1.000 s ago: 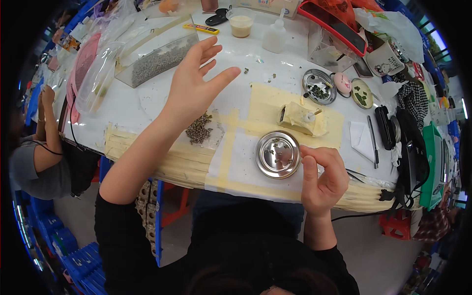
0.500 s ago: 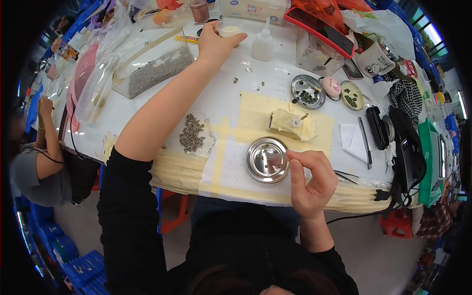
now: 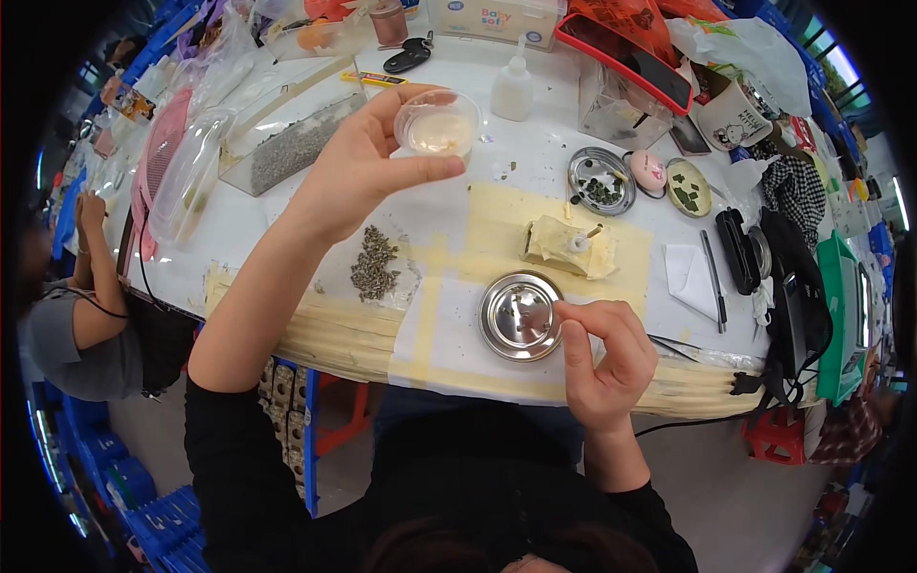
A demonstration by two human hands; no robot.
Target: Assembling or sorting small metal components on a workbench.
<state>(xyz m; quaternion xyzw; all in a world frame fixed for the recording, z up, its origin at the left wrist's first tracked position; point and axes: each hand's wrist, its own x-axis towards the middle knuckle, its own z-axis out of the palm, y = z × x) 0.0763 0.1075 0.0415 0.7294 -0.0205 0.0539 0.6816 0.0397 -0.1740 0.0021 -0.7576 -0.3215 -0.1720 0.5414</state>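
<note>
My left hand is raised over the table, its thumb and fingers round a small clear plastic cup with pale cream-coloured contents. Near the front edge, my right hand pinches the right rim of a round shiny metal dish between thumb and forefinger. A few tiny dark bits lie in that dish. Behind it sits a block wrapped in yellowish tape, with a thin stick on top. Left of the dish is a loose pile of small grey-brown pieces.
A clear box of grey grains stands at the left, a white squeeze bottle at the back. Farther right are a glass dish of dark green pieces, a pen and a black case. Another person's arm shows far left.
My left hand has come back from the far side of the table with the plastic cup, uncovering a black key fob there. The right hand stays at the dish's rim.
</note>
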